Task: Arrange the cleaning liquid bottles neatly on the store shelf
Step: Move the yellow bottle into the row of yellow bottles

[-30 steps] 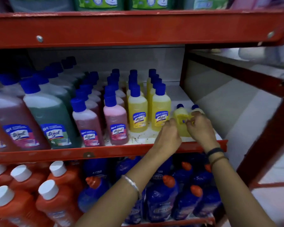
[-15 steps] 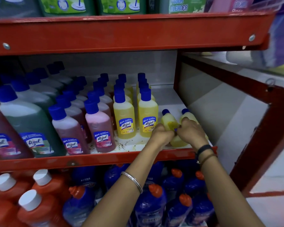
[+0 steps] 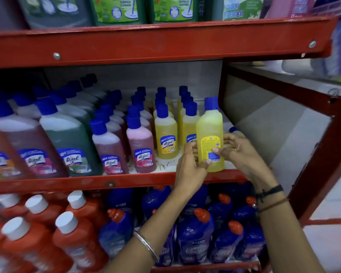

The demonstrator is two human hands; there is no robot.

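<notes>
A small yellow cleaning bottle (image 3: 210, 133) with a blue cap stands upright at the front right of the middle shelf (image 3: 87, 183), its back label facing me. My left hand (image 3: 189, 166) grips its lower left side and my right hand (image 3: 237, 152) grips its right side. Behind my right hand another small yellow bottle (image 3: 234, 131) lies mostly hidden. Two rows of matching yellow bottles (image 3: 165, 138) stand just left of the held one.
Pink (image 3: 141, 146), maroon and green bottles (image 3: 69, 140) fill the shelf's left. The red side frame (image 3: 323, 146) bounds the right. Orange bottles (image 3: 77, 239) and blue bottles (image 3: 195, 233) crowd the shelf below; large cleaner bottles (image 3: 116, 8) stand above.
Both hands have stood one fallen yellow bottle upright at the shelf front. The camera has moved closer and tilted up slightly.
</notes>
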